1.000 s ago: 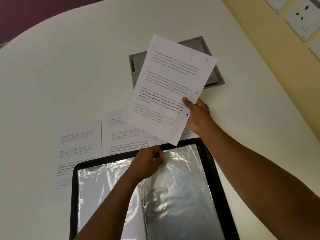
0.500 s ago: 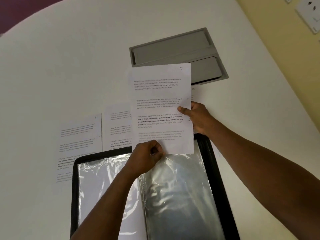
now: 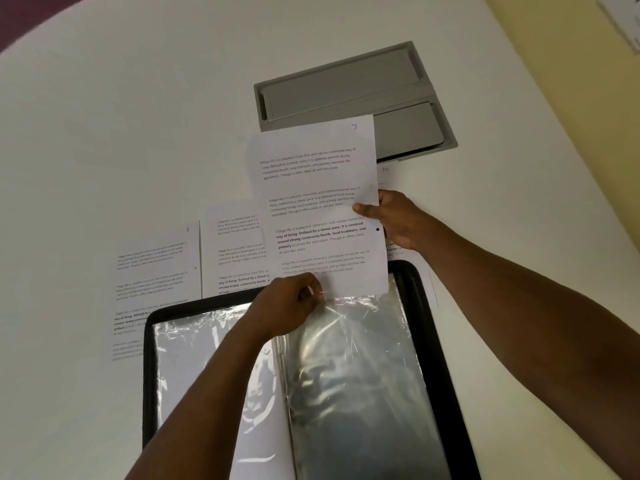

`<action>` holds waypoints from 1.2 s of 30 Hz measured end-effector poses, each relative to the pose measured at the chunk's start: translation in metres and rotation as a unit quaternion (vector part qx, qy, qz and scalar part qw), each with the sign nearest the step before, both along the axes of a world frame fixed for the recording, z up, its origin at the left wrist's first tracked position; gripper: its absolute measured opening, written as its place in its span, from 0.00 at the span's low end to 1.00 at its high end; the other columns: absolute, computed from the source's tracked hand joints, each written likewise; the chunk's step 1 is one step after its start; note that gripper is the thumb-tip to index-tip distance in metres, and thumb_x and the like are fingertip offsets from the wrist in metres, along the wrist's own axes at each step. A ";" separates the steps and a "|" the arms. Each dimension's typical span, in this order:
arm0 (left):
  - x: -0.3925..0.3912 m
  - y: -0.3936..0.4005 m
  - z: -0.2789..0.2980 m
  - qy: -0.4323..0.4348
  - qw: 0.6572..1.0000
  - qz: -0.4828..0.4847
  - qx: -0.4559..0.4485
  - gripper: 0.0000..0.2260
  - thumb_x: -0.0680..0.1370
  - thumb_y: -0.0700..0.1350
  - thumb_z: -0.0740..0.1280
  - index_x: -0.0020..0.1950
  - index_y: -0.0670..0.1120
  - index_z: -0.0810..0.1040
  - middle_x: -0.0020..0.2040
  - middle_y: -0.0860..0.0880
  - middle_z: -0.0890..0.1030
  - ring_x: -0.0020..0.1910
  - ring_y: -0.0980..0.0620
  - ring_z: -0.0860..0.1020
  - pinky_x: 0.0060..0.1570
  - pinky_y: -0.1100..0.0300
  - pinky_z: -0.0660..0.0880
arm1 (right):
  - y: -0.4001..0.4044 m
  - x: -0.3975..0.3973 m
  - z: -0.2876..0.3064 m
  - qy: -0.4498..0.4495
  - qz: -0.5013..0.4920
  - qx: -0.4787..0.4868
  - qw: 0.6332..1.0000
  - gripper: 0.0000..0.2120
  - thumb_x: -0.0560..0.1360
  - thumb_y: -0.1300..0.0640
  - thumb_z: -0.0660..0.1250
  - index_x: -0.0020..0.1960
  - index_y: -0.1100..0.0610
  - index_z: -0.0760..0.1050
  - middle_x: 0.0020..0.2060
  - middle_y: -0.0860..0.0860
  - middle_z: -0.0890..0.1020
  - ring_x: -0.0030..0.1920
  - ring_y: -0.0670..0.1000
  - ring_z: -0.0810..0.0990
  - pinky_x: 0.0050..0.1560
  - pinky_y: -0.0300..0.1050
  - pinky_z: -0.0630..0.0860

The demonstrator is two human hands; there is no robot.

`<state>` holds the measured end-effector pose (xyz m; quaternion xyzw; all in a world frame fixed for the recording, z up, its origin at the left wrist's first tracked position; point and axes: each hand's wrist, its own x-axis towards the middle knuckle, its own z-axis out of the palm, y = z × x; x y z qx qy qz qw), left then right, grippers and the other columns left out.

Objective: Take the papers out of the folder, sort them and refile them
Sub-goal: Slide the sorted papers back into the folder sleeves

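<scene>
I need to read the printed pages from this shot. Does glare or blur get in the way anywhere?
Head view: the held sheet reads fairly clearly but softly; the sheets on the table are fainter; the plastic sleeve of the folder shows bright glare; wide-angle distortion bends the table edge.

White table (image 3: pixel 145 109) against a yellow wall (image 3: pixel 588 74)

Table — curved far edge, grey hinged cable hatch (image 3: pixel 349 91) set flush in its top; dark purple surface (image 3: pixel 31 15) beyond the edge; white wall plate (image 3: pixel 628 19) at upper right, cut off by the frame.
</scene>
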<state>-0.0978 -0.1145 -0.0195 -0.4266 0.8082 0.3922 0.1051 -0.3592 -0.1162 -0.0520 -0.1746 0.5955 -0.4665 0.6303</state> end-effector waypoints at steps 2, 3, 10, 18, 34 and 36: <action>-0.005 0.001 -0.003 -0.030 0.999 -0.020 -0.019 0.02 0.80 0.51 0.63 0.48 0.58 0.74 0.41 0.57 0.80 0.39 0.56 0.78 0.43 0.56 0.77 | -0.003 0.001 -0.001 -0.002 0.046 0.016 0.999 0.19 0.75 0.62 0.69 0.66 0.60 0.75 0.60 0.55 0.81 0.57 0.55 0.81 0.57 0.55 0.79; -0.008 0.002 -0.004 -0.044 0.998 -0.031 -0.032 0.02 0.80 0.53 0.62 0.49 0.57 0.73 0.43 0.56 0.81 0.39 0.55 0.78 0.43 0.56 0.77 | -0.004 0.002 -0.002 -0.004 0.071 0.023 0.997 0.20 0.75 0.62 0.69 0.67 0.60 0.74 0.60 0.55 0.81 0.58 0.55 0.81 0.58 0.55 0.78; -0.009 0.003 -0.009 -0.095 0.992 -0.056 -0.061 0.14 0.78 0.63 0.60 0.58 0.58 0.69 0.42 0.55 0.81 0.42 0.53 0.79 0.46 0.52 0.78 | -0.007 -0.006 -0.009 0.008 0.091 0.057 0.994 0.22 0.75 0.63 0.70 0.68 0.61 0.72 0.61 0.56 0.80 0.58 0.55 0.81 0.57 0.55 0.79; 0.013 -0.003 -0.004 -0.107 0.992 -0.057 -0.045 0.06 0.79 0.49 0.64 0.54 0.55 0.79 0.50 0.56 0.82 0.49 0.55 0.79 0.49 0.55 0.77 | -0.004 -0.025 -0.012 0.022 0.098 0.058 0.993 0.21 0.75 0.62 0.70 0.67 0.60 0.73 0.59 0.55 0.81 0.55 0.53 0.82 0.50 0.49 0.82; 0.000 -0.002 -0.015 -0.025 1.000 0.010 -0.007 0.06 0.80 0.50 0.65 0.55 0.54 0.79 0.52 0.55 0.82 0.51 0.57 0.79 0.51 0.56 0.77 | -0.014 -0.008 -0.016 0.029 0.201 0.081 0.976 0.20 0.75 0.62 0.70 0.65 0.59 0.74 0.58 0.55 0.82 0.56 0.55 0.82 0.52 0.55 0.81; 0.000 -0.002 -0.017 -0.022 1.000 0.020 -0.002 0.06 0.80 0.49 0.65 0.55 0.54 0.79 0.51 0.55 0.81 0.50 0.56 0.79 0.50 0.57 0.77 | -0.010 -0.014 -0.015 0.012 0.222 0.095 0.970 0.19 0.75 0.64 0.70 0.65 0.58 0.75 0.57 0.54 0.82 0.56 0.55 0.82 0.50 0.52 0.82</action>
